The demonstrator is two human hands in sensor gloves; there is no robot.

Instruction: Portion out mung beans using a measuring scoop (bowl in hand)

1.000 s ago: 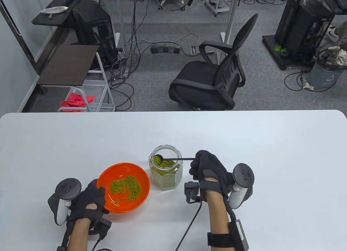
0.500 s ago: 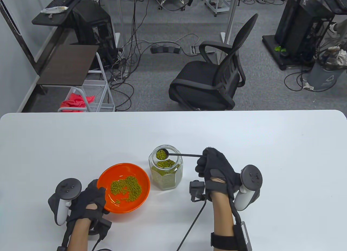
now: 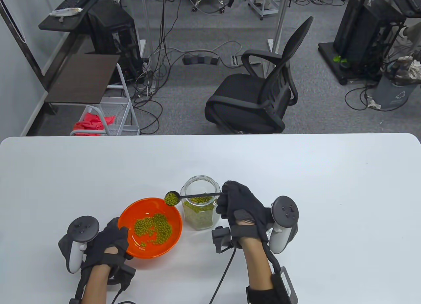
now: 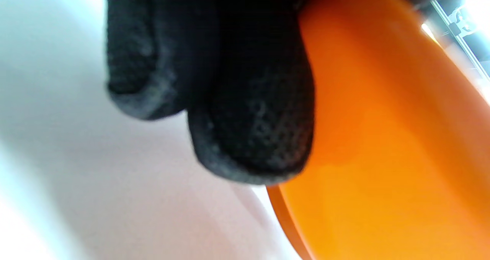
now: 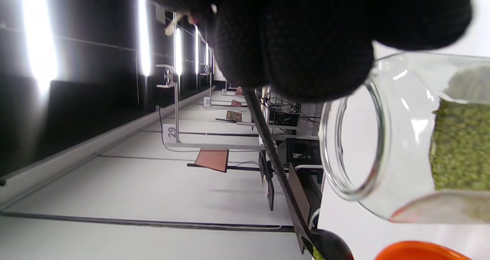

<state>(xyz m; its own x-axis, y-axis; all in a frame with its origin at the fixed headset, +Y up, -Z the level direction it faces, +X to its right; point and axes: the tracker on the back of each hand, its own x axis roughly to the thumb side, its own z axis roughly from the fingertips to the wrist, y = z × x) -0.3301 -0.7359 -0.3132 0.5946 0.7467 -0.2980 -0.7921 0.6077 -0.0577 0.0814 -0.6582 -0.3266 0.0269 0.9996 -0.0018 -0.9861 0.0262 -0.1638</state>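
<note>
- Fingers (image 5: 306,53) of the right hand (image 3: 245,207) were seen curled tightly together around the thin black handle of the measuring scoop (image 3: 172,198).
- Scoop bowl was noted heaped with mung beans, held level just above the far rim of the orange bowl (image 3: 126,215), beside the glass jar (image 3: 200,207).
- Left hand (image 3: 108,243) was recorded gripping the orange bowl's near-left edge; fingers (image 4: 252,130) were pressed together against its underside.
- Whether the bowl was lifted clear of the white surface (image 3: 329,185) could not be told.
- Step judged: carry of a loaded scoop, tipping not yet done.
- Next move judged to call for the scoop being brought over the bowl's middle and rolled to empty.
</note>
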